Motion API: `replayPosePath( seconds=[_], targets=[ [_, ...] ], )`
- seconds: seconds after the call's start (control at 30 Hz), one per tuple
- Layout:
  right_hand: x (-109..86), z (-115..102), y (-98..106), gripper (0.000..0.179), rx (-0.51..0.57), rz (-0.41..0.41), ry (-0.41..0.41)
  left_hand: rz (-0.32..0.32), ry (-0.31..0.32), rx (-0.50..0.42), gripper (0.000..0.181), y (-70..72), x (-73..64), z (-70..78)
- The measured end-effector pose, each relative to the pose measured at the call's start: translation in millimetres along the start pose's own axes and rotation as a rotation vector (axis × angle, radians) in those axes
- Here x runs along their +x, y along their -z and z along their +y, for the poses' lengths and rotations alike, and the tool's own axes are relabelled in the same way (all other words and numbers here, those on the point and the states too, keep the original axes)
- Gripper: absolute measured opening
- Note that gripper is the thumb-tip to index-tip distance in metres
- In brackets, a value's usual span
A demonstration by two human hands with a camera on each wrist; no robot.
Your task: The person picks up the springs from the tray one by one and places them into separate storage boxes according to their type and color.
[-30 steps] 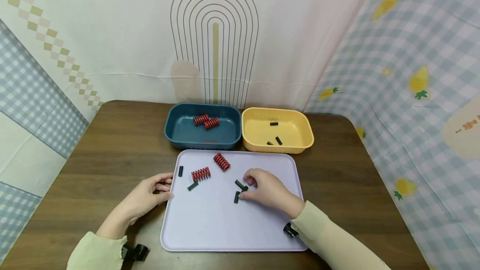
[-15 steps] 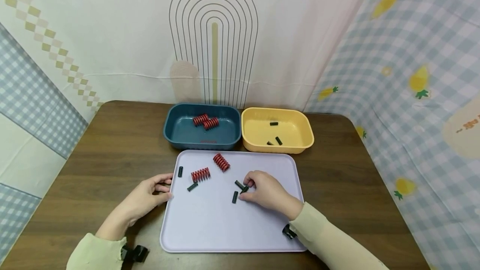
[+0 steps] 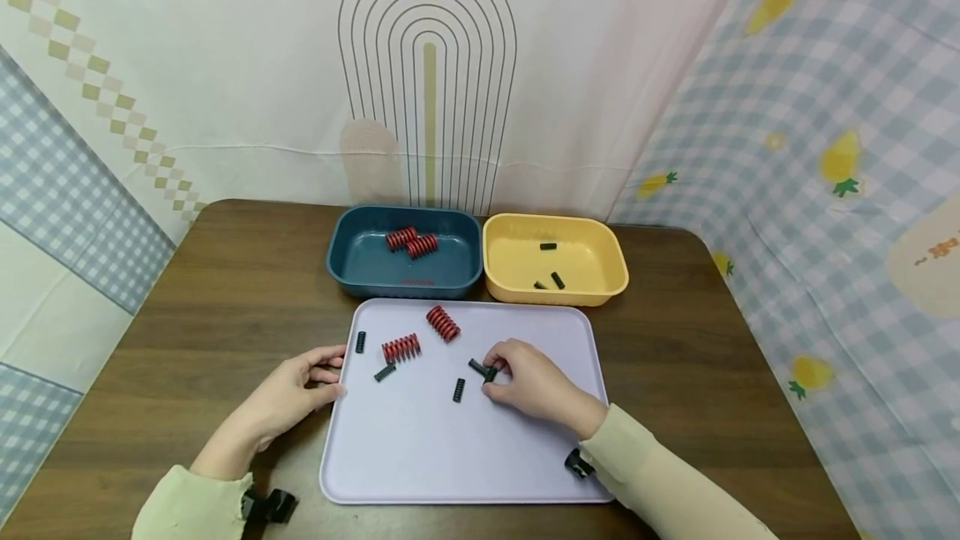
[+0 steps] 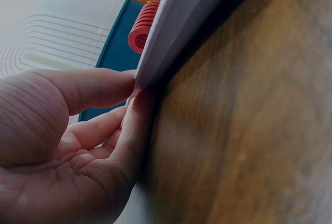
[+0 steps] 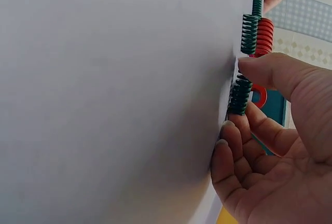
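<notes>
Picking up a green spring (image 3: 490, 374) seems your step; your right hand (image 3: 536, 382) apparently pinches it on the tray (image 3: 420, 457), contact partly hidden; a loose spring (image 3: 458, 390) lies left of that grip; your left hand (image 3: 300, 386) holds the tray; lifting calls for a snug pinch.

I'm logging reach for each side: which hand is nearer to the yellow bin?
Right. The right hand is over the tray, in front of the yellow bin; the left hand is farther off, at the tray's left edge.
</notes>
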State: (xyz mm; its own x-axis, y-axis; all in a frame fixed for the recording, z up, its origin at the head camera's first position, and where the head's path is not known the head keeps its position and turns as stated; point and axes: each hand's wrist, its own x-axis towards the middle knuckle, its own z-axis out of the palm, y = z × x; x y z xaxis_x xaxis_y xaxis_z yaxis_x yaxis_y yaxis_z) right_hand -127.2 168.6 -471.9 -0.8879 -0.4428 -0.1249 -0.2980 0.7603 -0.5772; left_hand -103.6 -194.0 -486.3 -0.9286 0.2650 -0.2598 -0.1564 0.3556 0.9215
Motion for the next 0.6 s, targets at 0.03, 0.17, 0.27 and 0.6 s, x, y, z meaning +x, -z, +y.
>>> replayPosePath(
  seconds=[0.03,0.17,0.27,0.6],
  targets=[
    [0.3,1,0,0.023,0.007,0.005,0.007,0.002,0.000,-0.001,0.059,0.0,0.1,-0.2],
    [1.7,3,2,0.025,0.057,0.039,0.023,0.004,-0.002,-0.003,0.058,0.1,0.4,-0.8],
    [3.0,3,7,0.027,0.113,0.075,0.032,0.004,0.000,-0.004,0.058,0.0,0.7,-1.0],
    [9.7,1,23,0.030,0.230,0.205,0.017,0.002,0.011,-0.006,0.060,-0.8,0.3,-1.6]
  ],
)
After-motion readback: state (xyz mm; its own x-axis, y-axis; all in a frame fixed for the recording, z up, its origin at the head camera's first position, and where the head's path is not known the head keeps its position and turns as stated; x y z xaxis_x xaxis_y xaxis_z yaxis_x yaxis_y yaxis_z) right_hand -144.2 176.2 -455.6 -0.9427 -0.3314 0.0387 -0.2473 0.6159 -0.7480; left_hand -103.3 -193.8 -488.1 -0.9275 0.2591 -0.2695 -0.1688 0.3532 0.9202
